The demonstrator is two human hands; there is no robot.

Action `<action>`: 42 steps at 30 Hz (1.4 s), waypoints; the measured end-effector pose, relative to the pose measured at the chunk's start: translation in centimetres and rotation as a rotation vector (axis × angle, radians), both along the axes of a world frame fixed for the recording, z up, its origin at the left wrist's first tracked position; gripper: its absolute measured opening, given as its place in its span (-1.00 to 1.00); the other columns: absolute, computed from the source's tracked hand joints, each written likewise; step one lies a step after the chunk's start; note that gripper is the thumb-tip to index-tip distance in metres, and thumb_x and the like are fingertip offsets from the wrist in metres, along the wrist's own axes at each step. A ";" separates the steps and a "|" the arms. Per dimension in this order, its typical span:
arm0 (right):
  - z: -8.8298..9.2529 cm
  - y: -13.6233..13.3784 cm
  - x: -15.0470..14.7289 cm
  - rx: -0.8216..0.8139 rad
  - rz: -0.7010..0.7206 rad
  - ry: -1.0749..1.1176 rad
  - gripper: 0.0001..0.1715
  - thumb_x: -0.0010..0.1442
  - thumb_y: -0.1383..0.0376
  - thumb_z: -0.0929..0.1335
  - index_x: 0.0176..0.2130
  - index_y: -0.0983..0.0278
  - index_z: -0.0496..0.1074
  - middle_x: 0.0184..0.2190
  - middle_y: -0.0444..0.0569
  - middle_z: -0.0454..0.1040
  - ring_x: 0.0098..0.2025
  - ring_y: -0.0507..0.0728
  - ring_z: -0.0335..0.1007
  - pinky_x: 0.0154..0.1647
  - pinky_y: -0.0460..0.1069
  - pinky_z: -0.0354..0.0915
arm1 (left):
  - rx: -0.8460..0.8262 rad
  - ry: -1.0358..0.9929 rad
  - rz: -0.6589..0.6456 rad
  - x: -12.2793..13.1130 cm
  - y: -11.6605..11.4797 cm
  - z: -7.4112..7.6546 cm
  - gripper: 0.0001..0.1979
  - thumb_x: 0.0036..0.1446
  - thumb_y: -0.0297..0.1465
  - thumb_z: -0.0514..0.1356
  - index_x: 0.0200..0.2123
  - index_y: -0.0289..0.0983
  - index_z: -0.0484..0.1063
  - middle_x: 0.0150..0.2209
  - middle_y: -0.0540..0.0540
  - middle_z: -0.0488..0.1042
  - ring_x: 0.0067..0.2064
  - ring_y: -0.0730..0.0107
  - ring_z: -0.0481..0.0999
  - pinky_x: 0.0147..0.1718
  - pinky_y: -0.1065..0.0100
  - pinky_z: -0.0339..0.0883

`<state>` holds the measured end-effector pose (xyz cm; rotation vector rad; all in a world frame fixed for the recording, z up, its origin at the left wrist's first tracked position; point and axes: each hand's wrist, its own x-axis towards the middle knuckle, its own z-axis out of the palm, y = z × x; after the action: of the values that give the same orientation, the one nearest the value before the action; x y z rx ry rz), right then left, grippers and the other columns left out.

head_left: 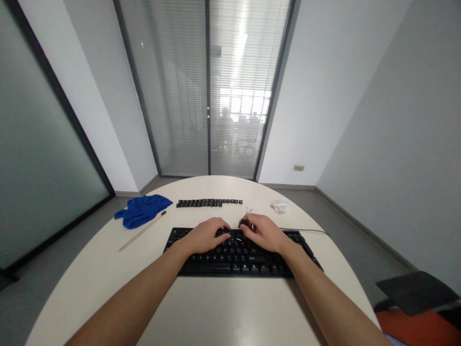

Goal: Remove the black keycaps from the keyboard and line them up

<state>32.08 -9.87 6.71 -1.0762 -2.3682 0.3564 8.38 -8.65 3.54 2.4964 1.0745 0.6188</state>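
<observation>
A black keyboard (230, 266) lies on the round table in front of me. My left hand (209, 234) rests on its upper left part, fingers curved and thumb apart from the forefinger, with nothing visible in it. Over the upper right part, my right hand (263, 231) is closed on a small keycap puller (248, 211), whose thin wire prongs stick up past the fingers. Something small and black shows at those fingertips; whether it is a keycap or the handle is unclear. Behind the keyboard, loose black keycaps (200, 203) stand in rows. My hands hide some of the keys.
On the white table (212, 312), a blue cloth (144, 210) and a thin brush (142, 232) lie at the left. A crumpled white tissue (280, 206) is at the back right. The keyboard's cable (306, 230) runs right. A chair (418, 293) stands at the lower right.
</observation>
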 end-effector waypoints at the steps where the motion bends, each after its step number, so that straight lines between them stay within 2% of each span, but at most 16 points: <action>1: 0.0 0.0 0.0 0.011 0.003 -0.007 -0.84 0.26 0.28 0.27 -0.29 0.27 0.41 -0.42 -0.07 0.44 -0.38 0.08 0.34 -0.31 -0.05 0.21 | 0.002 0.002 0.002 0.0 0.0 0.0 -0.73 0.23 -0.24 0.12 -0.08 -0.21 0.45 -0.10 -0.11 0.51 -0.05 0.22 0.46 -0.01 0.24 0.30; 7: 0.3 -0.3 0.1 0.010 0.012 -0.011 -0.81 0.29 0.27 0.25 -0.24 0.28 0.43 -0.40 -0.05 0.46 -0.39 0.08 0.35 -0.32 -0.05 0.22 | 0.023 0.004 0.025 0.1 -0.3 -0.2 -0.72 0.24 -0.21 0.12 -0.08 -0.21 0.44 -0.09 -0.11 0.50 -0.05 0.22 0.45 -0.02 0.23 0.30; 12: 0.6 -0.5 0.1 -0.042 0.030 0.042 -0.75 0.30 0.28 0.25 -0.04 0.24 0.40 -0.40 -0.10 0.48 -0.45 0.05 0.34 -0.31 -0.05 0.24 | 0.020 0.005 0.038 0.2 -0.5 -0.2 -0.72 0.24 -0.20 0.12 -0.08 -0.21 0.44 -0.09 -0.10 0.51 -0.05 0.23 0.46 -0.02 0.23 0.30; 15: 0.6 -0.6 -0.2 -0.045 0.069 0.073 -0.77 0.33 0.26 0.23 -0.13 0.25 0.44 -0.31 -0.06 0.52 -0.38 0.06 0.37 -0.27 -0.05 0.25 | 0.024 0.003 0.042 0.2 -0.6 -0.1 -0.73 0.25 -0.21 0.11 -0.09 -0.22 0.44 -0.11 -0.10 0.51 -0.06 0.23 0.46 -0.03 0.23 0.30; 19: 0.5 -0.4 -0.6 -0.060 0.055 0.124 -0.67 0.37 0.19 0.20 -0.20 0.27 0.48 -0.28 -0.01 0.54 -0.28 0.10 0.41 -0.24 -0.04 0.26 | 0.023 0.000 0.042 0.3 -0.6 0.0 -0.73 0.24 -0.22 0.12 -0.08 -0.22 0.44 -0.11 -0.10 0.51 -0.06 0.23 0.46 -0.02 0.23 0.30; 24: 0.8 -0.4 -0.6 -0.094 -0.002 0.173 -0.61 0.38 0.13 0.19 -0.25 0.28 0.47 -0.33 -0.03 0.53 -0.30 0.09 0.42 -0.26 -0.05 0.27 | 0.019 0.005 0.041 0.3 -0.6 0.1 -0.73 0.24 -0.22 0.12 -0.08 -0.21 0.44 -0.09 -0.10 0.51 -0.06 0.23 0.46 -0.02 0.23 0.30; 42: 0.6 -0.2 -0.4 -0.077 0.063 0.124 -0.65 0.36 0.14 0.23 -0.26 0.28 0.49 -0.37 -0.05 0.51 -0.32 0.07 0.39 -0.25 -0.06 0.23 | 0.003 0.013 0.045 0.3 -0.6 0.1 -0.73 0.23 -0.23 0.12 -0.07 -0.20 0.45 -0.09 -0.10 0.52 -0.05 0.22 0.47 -0.01 0.23 0.31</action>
<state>31.72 -10.10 7.35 -0.9860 -2.2980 0.5253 8.71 -9.24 3.64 2.4882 1.1384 0.6189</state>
